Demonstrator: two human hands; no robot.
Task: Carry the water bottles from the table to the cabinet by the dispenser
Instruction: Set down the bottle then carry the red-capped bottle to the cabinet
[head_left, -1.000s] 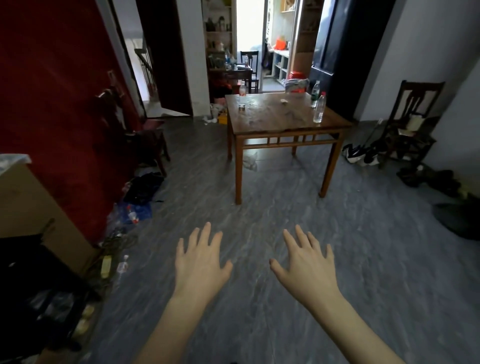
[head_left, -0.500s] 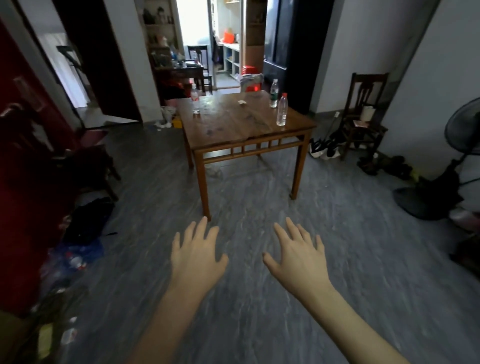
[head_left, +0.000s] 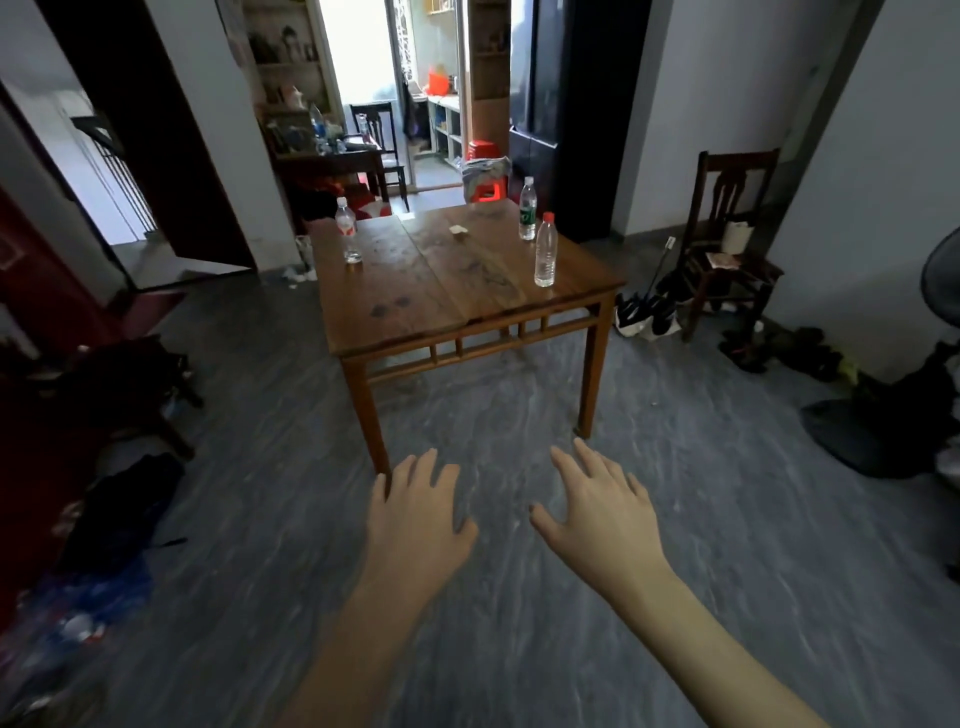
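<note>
Low in the head view, the left hand (head_left: 415, 514) and right hand (head_left: 602, 512) hover palm-down over the grey floor (head_left: 727, 571), fingers spread and holding nothing. Beyond them stands the wooden desk (head_left: 415, 306), well out of reach. Three water bottles wait upright on it — a red-capped bottle (head_left: 545, 251) near the right edge, a green-labelled bottle (head_left: 527, 209) just behind it, and a red-labelled bottle (head_left: 346, 231) at the far left. Thin clear plastic, partly filled, so probably light, squashy and easily tipped; gripping round the mid-body looks safest.
</note>
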